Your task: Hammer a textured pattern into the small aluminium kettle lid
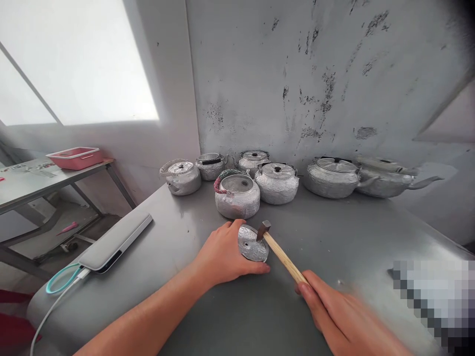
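My left hand (226, 254) grips a round, dented metal kettle lid (252, 249) by its edge, thumb on the near side and fingers on the far side. A small hole shows near the lid's middle. In my right hand (326, 306) is a hammer (284, 257) with a pale wooden handle. Its dark steel head lies over the lid's right part and seems to touch it. Just beyond stands a lidless silver kettle (237, 202), its handle wrapped in red and green cord.
Several lidded kettles (277, 185) stand along the wall at the table's back. On the left lie a grey power bank (117, 242) and its white cable (55, 306). A pink basket (77, 158) sits on another table. At the right edge is a blurred-out object (438, 291).
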`<action>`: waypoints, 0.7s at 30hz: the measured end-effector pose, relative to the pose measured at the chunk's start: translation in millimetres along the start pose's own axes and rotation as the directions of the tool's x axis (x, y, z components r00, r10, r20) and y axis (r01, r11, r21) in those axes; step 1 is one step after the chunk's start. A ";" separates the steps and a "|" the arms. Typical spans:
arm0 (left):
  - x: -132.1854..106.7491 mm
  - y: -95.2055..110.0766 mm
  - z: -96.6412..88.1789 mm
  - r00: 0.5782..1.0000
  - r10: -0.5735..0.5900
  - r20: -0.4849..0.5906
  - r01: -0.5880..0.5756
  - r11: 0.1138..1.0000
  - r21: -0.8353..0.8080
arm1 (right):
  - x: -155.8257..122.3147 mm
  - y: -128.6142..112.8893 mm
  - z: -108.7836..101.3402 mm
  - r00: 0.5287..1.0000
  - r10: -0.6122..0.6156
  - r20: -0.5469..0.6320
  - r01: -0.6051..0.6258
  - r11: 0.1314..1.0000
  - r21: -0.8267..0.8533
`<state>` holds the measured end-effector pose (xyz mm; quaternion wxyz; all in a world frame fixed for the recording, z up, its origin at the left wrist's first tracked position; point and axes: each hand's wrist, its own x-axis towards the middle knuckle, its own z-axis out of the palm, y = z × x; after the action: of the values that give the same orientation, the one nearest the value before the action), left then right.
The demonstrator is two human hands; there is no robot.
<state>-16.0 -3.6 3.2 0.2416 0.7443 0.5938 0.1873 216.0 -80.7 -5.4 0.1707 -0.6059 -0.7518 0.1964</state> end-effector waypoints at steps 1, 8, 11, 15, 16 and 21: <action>0.8 0.4 0.2 1.000 -0.001 -0.006 0.001 1.000 0.004 | -0.1 -0.1 -1.0 1.000 0.007 0.005 -0.007 1.000 0.008; 2.4 0.4 0.9 0.999 -0.005 -0.036 0.005 1.000 -0.004 | 1.1 -2.6 -3.9 1.000 0.026 0.012 -0.026 0.998 0.064; 2.2 -0.6 1.8 0.999 -0.004 -0.050 0.005 1.000 0.008 | 0.1 -4.3 -3.0 1.000 0.019 -0.011 -0.018 0.998 0.059; 2.0 -0.3 2.8 0.998 -0.011 -0.054 0.011 1.000 0.007 | -0.2 -8.0 -2.5 0.999 0.008 -0.039 -0.007 0.999 0.041; 1.9 -0.1 2.9 0.999 -0.011 -0.052 0.012 1.000 0.007 | 0.0 -8.9 -2.6 0.999 0.011 -0.042 -0.010 0.999 0.040; 2.0 0.9 2.1 0.999 -0.017 -0.049 0.017 1.000 0.007 | 1.6 -10.3 -4.6 0.999 0.029 -0.045 -0.027 0.998 0.049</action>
<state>-13.7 -2.1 2.0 0.2256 0.7352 0.6067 0.2012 209.3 -80.6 3.8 0.1996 -0.6163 -0.7342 0.2032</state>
